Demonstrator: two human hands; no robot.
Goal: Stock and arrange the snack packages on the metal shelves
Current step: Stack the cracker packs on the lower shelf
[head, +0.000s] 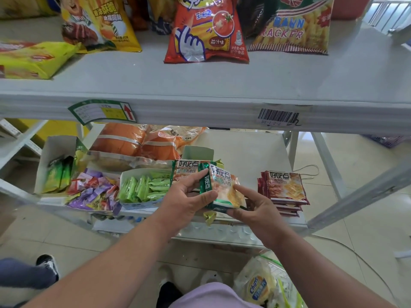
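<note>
Upper metal shelf [200, 85]: flat, pale grey, matte, carrying glossy pillow-shaped crisp bags, among them a red tomato-print bag [206, 30]. Lower shelf [249, 152]: same finish. On it, an open white card box [142, 185] of slim green sachets, and just beside it a loose heap of crinkled purple sweets [93, 192]. At right, a squared stack of red-edged cracker packets [284, 190]. Over the lower shelf's front, left hand [189, 196] and right hand [255, 207] both pinch a few green-edged foil cracker packets [222, 187], fingers curled around the edges.
</note>
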